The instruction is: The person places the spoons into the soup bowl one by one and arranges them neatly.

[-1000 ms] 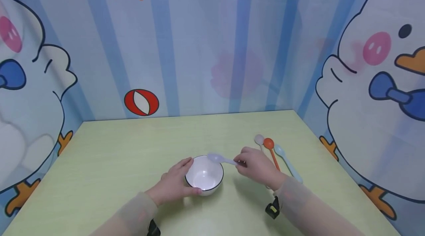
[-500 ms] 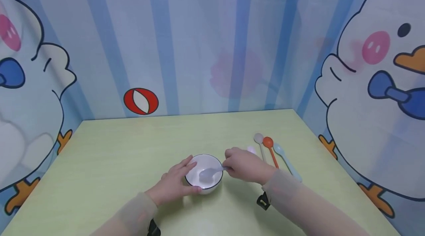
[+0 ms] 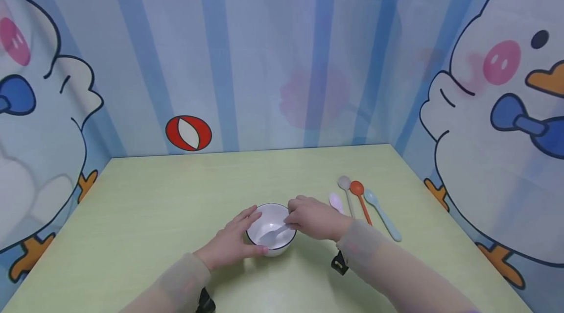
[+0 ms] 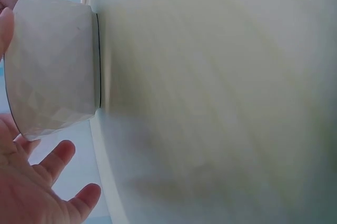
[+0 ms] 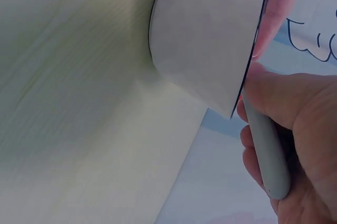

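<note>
A white bowl point(image 3: 263, 224) with a dark rim stands upright on the table, its faceted outside showing in the left wrist view. My left hand point(image 3: 232, 241) grips it from the left, thumb on the near side and fingers at the far rim. Over the bowl's right rim, my right hand point(image 3: 316, 218) pinches a pale grey spoon point(image 3: 272, 236) by its handle, with the spoon's head down inside the bowl. In the right wrist view the end of the spoon handle point(image 5: 269, 155) sticks out behind the thumb.
To the right lie several spoons: a lilac spoon point(image 3: 336, 202) partly hidden by the right hand, a greyish spoon point(image 3: 344, 183), an orange spoon point(image 3: 357, 188) and a light blue spoon point(image 3: 385, 219). A printed duck curtain point(image 3: 273, 53) borders the pale table point(image 3: 172, 200).
My right hand has moved left, bringing the spoon from above the far right rim down into the bowl. The lilac spoon has come into view. My left hand stays on the bowl.
</note>
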`<state>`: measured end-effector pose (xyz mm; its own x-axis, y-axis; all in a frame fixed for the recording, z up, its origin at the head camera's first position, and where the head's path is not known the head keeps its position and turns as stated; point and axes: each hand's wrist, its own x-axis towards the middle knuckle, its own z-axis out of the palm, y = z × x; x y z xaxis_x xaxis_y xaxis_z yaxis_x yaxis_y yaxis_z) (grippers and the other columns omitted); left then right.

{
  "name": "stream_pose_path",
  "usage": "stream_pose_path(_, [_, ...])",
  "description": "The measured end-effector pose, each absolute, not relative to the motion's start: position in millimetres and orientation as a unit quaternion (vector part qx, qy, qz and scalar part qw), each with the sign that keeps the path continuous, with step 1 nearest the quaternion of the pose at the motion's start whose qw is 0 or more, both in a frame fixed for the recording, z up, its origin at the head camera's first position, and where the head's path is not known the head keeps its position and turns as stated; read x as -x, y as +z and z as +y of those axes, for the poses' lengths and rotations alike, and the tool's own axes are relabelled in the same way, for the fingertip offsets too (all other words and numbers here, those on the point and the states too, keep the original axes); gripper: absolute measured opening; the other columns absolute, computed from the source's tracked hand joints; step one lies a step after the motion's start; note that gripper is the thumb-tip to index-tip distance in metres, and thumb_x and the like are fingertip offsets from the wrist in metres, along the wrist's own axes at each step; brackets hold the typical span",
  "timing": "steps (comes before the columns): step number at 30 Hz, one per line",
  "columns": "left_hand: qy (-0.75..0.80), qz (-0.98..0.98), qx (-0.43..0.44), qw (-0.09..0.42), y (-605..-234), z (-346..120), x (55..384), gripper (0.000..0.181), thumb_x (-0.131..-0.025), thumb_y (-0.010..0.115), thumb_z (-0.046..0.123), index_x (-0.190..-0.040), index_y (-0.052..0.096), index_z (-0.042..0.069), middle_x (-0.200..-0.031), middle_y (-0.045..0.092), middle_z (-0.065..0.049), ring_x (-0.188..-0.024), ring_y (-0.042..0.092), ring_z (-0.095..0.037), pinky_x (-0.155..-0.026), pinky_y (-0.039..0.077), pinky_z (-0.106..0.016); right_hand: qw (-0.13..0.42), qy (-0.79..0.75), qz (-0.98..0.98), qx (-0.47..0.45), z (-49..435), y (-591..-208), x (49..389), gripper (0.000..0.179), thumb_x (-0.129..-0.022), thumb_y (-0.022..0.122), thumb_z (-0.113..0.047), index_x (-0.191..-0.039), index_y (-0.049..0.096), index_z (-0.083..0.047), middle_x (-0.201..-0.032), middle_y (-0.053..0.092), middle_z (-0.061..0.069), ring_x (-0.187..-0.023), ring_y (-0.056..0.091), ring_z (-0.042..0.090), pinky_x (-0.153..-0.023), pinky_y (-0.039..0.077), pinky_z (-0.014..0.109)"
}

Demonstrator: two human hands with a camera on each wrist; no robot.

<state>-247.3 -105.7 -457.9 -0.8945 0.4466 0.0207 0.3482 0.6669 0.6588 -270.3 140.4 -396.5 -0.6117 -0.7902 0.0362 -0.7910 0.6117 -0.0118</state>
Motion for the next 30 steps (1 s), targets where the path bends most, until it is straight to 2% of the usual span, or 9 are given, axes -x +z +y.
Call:
stream_pose_path(7, [0.351,0.908,-0.217,0.072,-458.5,-105.7,248.1,0.097,-0.074,0.076,0.056,-0.15,0.035,0.011,-0.158,0.023,-0.002,-0.142,0.024,-0.032,-0.106,0.029,-0.059,-0.007,0.071,-0.905,-0.419,138.7,-400.6,276.1,0.018,-0.088,0.07,-0.015,-0.105,0.076,-0.012,-0.089,0.059,-0.004,-0.079,0.049,0.01,-0.073,0.046,0.022])
stream_pose_path(20, [0.35,0.909,-0.212,0.075,-457.4,-104.9,248.0,0.098,-0.074,0.076,0.056,-0.15,0.033,0.011,-0.158,0.023,-0.001,-0.142,0.024,-0.031,-0.107,0.03,-0.058,0.006,0.076,-0.911,-0.405,137.4,-402.2,274.9,0.016,-0.088,0.068,-0.012,-0.1,0.077,-0.016,-0.091,0.061,-0.005,-0.082,0.05,0.011,-0.076,0.046,0.026])
stream_pose_path(24, [0.35,0.91,-0.208,0.078,-456.8,-104.5,247.8,0.099,-0.074,0.076,0.057,-0.15,0.033,0.011,-0.158,0.024,-0.001,-0.142,0.024,-0.031,-0.107,0.03,-0.058,0.028,0.073,-0.914,-0.399,138.9,-399.8,273.0,0.016,-0.087,0.067,-0.013,-0.1,0.077,-0.016,-0.094,0.062,-0.004,-0.085,0.052,0.012,-0.078,0.046,0.03])
stream_pose_path(26, [0.349,0.911,-0.206,0.079,-456.6,-104.3,247.8,0.099,-0.073,0.076,0.058,-0.15,0.034,0.011,-0.157,0.024,0.0,-0.142,0.024,-0.031,-0.107,0.03,-0.057,0.044,0.071,-0.915,-0.395,140.9,-398.3,272.0,0.015,-0.086,0.068,-0.016,-0.098,0.078,-0.017,-0.091,0.062,-0.005,-0.084,0.052,0.012,-0.077,0.045,0.03])
stream_pose_path(30, [0.349,0.911,-0.206,0.078,-456.7,-104.3,248.2,0.099,-0.073,0.076,0.058,-0.15,0.034,0.011,-0.157,0.024,-0.001,-0.142,0.025,-0.031,-0.107,0.03,-0.058,0.076,0.055,-0.913,-0.396,145.7,-396.6,270.8,0.011,-0.085,0.066,-0.022,-0.083,0.077,-0.023,-0.073,0.054,-0.015,-0.072,0.045,0.009,-0.069,0.038,0.028])
